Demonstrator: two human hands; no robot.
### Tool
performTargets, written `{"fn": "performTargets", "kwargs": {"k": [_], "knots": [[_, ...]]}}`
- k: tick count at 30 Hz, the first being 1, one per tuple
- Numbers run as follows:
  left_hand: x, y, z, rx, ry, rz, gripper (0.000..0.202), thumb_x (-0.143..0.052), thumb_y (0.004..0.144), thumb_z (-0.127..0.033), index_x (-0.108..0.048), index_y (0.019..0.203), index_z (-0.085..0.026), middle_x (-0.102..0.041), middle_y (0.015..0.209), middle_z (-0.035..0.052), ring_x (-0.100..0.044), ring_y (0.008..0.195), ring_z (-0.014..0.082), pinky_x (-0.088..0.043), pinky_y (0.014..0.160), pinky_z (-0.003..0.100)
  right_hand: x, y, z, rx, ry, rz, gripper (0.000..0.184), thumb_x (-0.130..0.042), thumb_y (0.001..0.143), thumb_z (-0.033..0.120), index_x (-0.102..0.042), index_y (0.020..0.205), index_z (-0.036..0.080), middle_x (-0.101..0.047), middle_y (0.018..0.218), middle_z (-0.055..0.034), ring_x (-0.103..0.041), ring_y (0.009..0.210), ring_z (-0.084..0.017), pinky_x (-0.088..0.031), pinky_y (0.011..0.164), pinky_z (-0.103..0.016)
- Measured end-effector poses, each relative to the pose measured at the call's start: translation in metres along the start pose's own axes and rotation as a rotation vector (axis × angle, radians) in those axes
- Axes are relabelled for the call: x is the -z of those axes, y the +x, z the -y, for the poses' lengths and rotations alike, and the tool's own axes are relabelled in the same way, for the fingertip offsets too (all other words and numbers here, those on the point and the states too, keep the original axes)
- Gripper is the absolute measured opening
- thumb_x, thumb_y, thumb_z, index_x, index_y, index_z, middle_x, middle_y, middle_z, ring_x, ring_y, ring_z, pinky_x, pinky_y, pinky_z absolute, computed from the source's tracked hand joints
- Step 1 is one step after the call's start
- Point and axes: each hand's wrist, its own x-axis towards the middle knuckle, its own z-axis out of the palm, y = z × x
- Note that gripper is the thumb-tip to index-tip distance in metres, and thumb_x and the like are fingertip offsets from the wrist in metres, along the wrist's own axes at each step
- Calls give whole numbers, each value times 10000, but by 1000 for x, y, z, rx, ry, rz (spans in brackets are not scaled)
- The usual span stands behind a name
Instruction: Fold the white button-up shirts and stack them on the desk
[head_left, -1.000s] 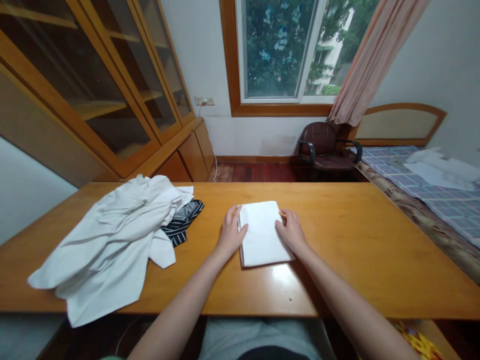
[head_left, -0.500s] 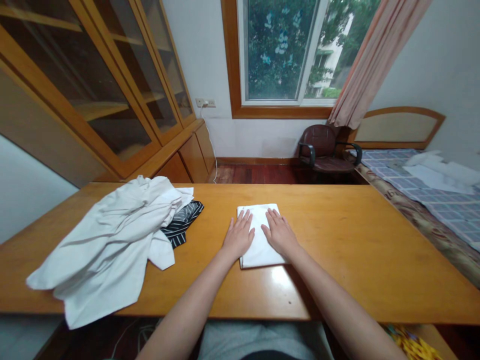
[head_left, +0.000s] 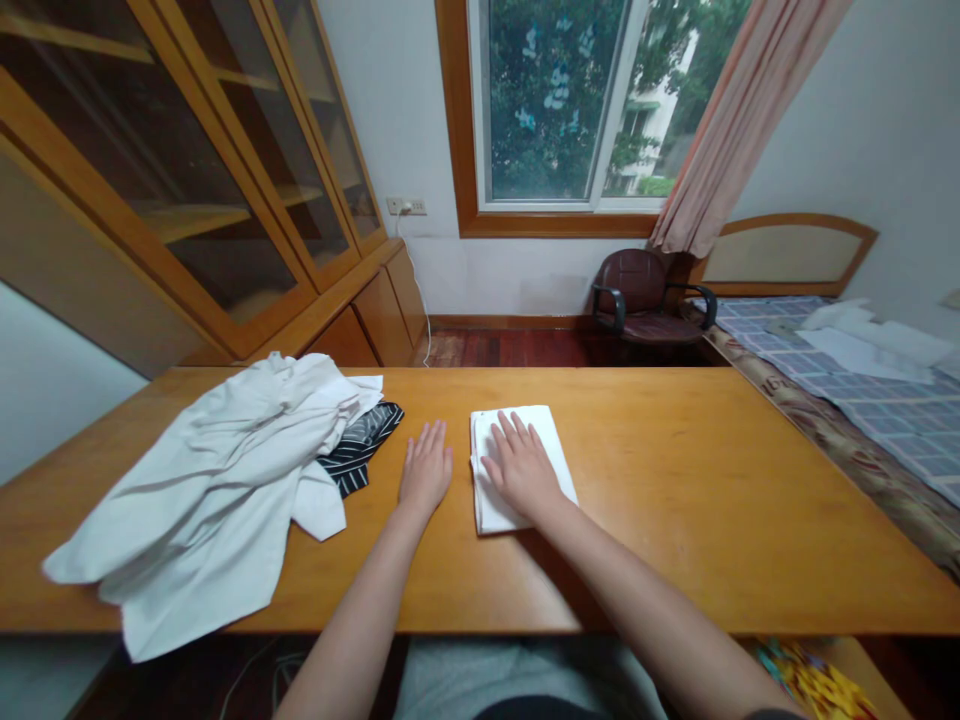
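Note:
A white cloth, folded into a neat rectangle, lies on the wooden table in front of me. My right hand rests flat on it, fingers spread. To its left, my left hand is over the bare tabletop, fingers stretched out and holding nothing. It is apart from the folded cloth. Further left lies a loose heap of white cloth, its near corner hanging over the table's front edge. A black cloth with white stripes sticks out from under the heap's right side.
The wooden table spans the width before me. Behind it stand a glass-doored cabinet at left and a dark red armchair. A bed is at right. Something yellow and patterned sits low at the lower right.
My left hand has left the folded cloth and moved left onto the tabletop side. My right hand has slid left to the middle of the folded cloth.

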Motion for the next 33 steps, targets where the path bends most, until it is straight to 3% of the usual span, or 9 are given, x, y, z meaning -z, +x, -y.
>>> {"fn": "performTargets", "kwargs": {"k": [3, 6, 11, 16, 27, 30, 33], "knots": [[3, -1, 7, 75, 51, -26, 553, -362, 968, -227, -437, 1510, -147, -455, 1551, 149, -343, 1486, 319, -240, 1215, 597, -14, 8, 27, 44, 2, 41, 664, -447, 995, 484, -387, 1538, 105, -230, 1657, -160, -134, 1547, -339, -160, 1229, -570], [3, -2, 7, 110, 77, -10, 546, -358, 965, -217, -463, 1498, -159, -462, 1546, 142, -352, 1483, 308, -227, 1220, 601, -30, 9, 37, 4, -19, 122, 663, -451, 993, 448, -393, 1527, 59, -209, 1653, -184, -146, 1545, -346, -146, 1229, -578], [3, -2, 6, 91, 95, 5, 517, -357, 971, -228, -520, 1460, -183, -470, 1541, 132, -375, 1472, 303, -237, 1214, 606, -38, 5, 16, -49, -26, 110, 600, -435, 990, 339, -385, 1545, 118, -254, 1643, -150, -189, 1541, -310, -136, 1235, -560], [4, -1, 7, 96, 94, 20, 505, -369, 970, -229, -531, 1447, -183, -468, 1543, 129, -372, 1473, 302, -240, 1213, 601, -23, -4, -45, -96, -75, 65, 583, -430, 969, 283, -415, 1531, 131, -295, 1633, -132, -241, 1527, -295, -162, 1230, -545], [6, -1, 4, 97, 141, 40, 513, -349, 976, -240, -532, 1445, -144, -448, 1554, 126, -371, 1474, 303, -248, 1214, 592, 39, -62, -224, -231, -265, 80, 588, -386, 959, 291, -424, 1529, 156, -317, 1629, -120, -286, 1510, -302, -238, 1209, -556], [7, -1, 3, 104, 167, 60, 516, -345, 980, -240, -525, 1452, -135, -438, 1561, 121, -364, 1478, 296, -239, 1221, 581, 55, -77, -255, -201, -313, 127, 597, -401, 956, 307, -417, 1532, 149, -323, 1627, -129, -286, 1511, -288, -276, 1199, -538], [8, -1, 1, 111, 193, 63, 515, -353, 979, -232, -522, 1459, -155, -437, 1565, 105, -356, 1483, 281, -225, 1231, 560, 69, -85, -265, -153, -364, 149, 600, -404, 966, 332, -391, 1543, 166, -323, 1631, -124, -291, 1509, -288, -304, 1182, -548]]}}
